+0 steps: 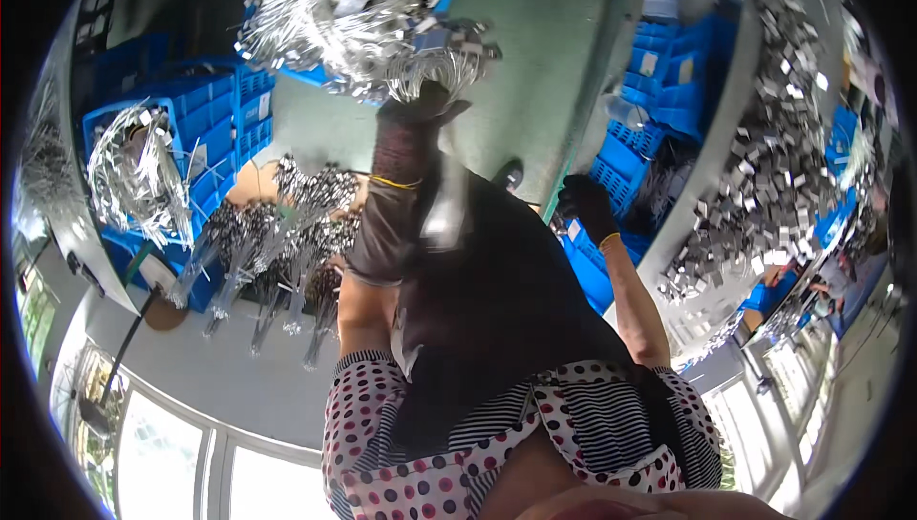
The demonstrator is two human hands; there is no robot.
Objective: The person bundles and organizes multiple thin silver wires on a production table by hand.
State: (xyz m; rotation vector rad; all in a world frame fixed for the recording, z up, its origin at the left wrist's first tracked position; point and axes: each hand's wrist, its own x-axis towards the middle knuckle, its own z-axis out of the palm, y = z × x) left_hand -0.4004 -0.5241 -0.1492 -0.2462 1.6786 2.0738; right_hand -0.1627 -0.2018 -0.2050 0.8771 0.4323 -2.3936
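My left hand (420,107), in a dark glove with a yellow band at the wrist, reaches forward and is closed on a bundle of thin pale strands (437,71). The strands fan out from the fingers toward grey, block-like ends, blurred by motion. Just beyond it, a large heap of silvery strands with small metallic pieces (334,14) overflows a blue crate (304,72). My right hand (585,203), also dark-gloved with a yellow band, hangs at my right beside a blue crate (621,171); its fingers are too dark to read.
A blue crate (215,114) at the left holds coiled silvery strands (138,171). Several tied bundles (287,233) lie on a surface near my left arm. A long table (659,257) at the right bears many small metallic pieces (764,167). Green floor (535,52) lies ahead.
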